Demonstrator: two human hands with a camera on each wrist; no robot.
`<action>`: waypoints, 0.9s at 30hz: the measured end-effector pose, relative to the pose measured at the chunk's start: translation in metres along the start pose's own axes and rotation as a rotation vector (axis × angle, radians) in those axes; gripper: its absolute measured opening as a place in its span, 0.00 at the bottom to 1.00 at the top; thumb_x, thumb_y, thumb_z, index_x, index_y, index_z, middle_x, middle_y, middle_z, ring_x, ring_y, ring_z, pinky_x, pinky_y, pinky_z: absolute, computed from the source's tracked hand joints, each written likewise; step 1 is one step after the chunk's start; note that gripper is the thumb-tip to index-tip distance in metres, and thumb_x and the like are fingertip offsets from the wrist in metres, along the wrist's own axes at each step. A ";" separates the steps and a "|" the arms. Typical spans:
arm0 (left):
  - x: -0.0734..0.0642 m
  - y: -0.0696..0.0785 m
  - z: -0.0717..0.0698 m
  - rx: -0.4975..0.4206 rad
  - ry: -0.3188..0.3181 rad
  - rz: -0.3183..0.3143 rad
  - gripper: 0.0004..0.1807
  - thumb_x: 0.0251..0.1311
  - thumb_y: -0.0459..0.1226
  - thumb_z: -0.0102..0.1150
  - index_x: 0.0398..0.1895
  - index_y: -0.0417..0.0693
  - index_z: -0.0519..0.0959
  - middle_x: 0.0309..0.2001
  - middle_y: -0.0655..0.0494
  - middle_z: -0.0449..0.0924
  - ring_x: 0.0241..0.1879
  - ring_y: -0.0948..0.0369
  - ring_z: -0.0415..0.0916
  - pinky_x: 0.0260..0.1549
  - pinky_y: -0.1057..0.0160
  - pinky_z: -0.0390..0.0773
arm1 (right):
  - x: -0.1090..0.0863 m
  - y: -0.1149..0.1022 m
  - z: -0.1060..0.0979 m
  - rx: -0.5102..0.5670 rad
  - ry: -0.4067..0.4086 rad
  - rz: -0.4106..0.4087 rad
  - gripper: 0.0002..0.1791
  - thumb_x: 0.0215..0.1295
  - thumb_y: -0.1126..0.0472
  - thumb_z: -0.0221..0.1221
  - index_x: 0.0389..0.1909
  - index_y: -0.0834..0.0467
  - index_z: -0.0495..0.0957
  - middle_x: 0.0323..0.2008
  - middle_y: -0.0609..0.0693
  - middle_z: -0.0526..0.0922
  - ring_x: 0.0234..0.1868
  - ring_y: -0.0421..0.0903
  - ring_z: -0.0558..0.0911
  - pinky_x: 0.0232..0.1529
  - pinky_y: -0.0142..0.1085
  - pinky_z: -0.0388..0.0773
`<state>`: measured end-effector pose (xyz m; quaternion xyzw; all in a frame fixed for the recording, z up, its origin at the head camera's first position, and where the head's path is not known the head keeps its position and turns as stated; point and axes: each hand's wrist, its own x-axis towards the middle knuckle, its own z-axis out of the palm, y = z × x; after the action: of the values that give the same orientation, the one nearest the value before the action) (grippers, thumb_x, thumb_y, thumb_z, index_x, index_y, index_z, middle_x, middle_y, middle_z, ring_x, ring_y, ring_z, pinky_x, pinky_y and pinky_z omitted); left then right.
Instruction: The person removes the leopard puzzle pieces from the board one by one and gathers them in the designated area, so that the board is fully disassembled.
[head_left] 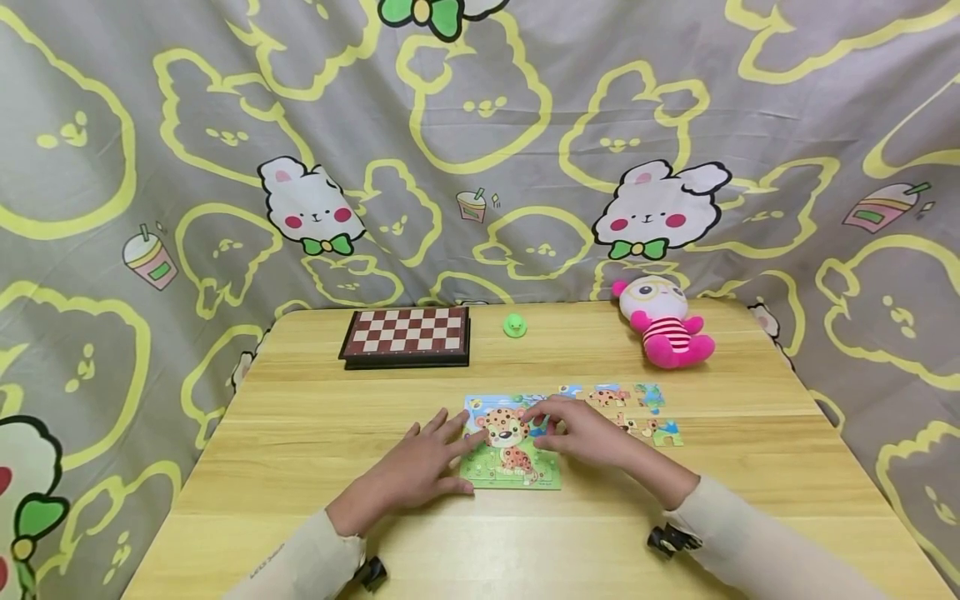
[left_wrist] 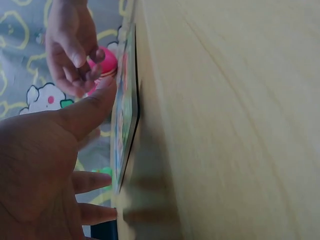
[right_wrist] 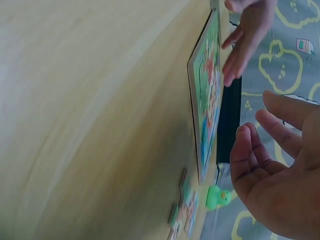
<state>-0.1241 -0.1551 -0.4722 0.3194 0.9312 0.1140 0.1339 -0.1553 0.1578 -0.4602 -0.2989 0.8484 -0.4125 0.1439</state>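
A jigsaw puzzle board [head_left: 513, 462] with a spotted leopard cub on green grass lies flat at the middle of the table. Across its left edge reaches my left hand [head_left: 416, 467], fingers spread, one fingertip over the picture; the left wrist view shows the thumb near the board's edge. My right hand [head_left: 581, 429] hovers over the board's right side. Its fingers are loosely curled, and nothing shows between them in the right wrist view. Loose puzzle pieces [head_left: 609, 396] lie beyond and right of the board, partly hidden by the right hand.
At the back left of the table [head_left: 315, 467] sits a brown-and-white checkered game board [head_left: 408, 333]. A small green toy duck [head_left: 514, 326] stands beside it. A pink-and-white plush toy [head_left: 667, 325] sits at the back right. A patterned curtain [head_left: 525, 192] surrounds the table.
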 end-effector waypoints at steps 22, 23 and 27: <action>0.013 -0.014 0.001 0.040 -0.038 -0.023 0.55 0.62 0.71 0.52 0.85 0.54 0.49 0.85 0.57 0.40 0.82 0.43 0.37 0.69 0.25 0.51 | 0.027 -0.020 0.047 -0.006 -0.065 0.009 0.20 0.66 0.62 0.69 0.58 0.62 0.81 0.44 0.49 0.84 0.39 0.37 0.79 0.42 0.32 0.79; 0.013 -0.014 0.002 0.040 -0.040 -0.026 0.55 0.62 0.71 0.52 0.85 0.54 0.49 0.85 0.58 0.40 0.82 0.43 0.37 0.69 0.25 0.51 | 0.027 -0.020 0.048 -0.010 -0.066 0.007 0.21 0.66 0.62 0.70 0.58 0.62 0.81 0.43 0.48 0.84 0.39 0.36 0.79 0.41 0.32 0.78; 0.012 -0.014 0.002 0.038 -0.044 -0.032 0.55 0.63 0.71 0.53 0.85 0.54 0.49 0.85 0.58 0.39 0.82 0.43 0.37 0.70 0.25 0.51 | 0.029 -0.020 0.054 -0.018 -0.053 0.003 0.21 0.63 0.63 0.71 0.57 0.62 0.82 0.42 0.48 0.82 0.37 0.38 0.77 0.40 0.31 0.77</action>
<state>-0.1407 -0.1579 -0.4805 0.3096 0.9349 0.0871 0.1500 -0.1440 0.0965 -0.4778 -0.3095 0.8484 -0.3968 0.1641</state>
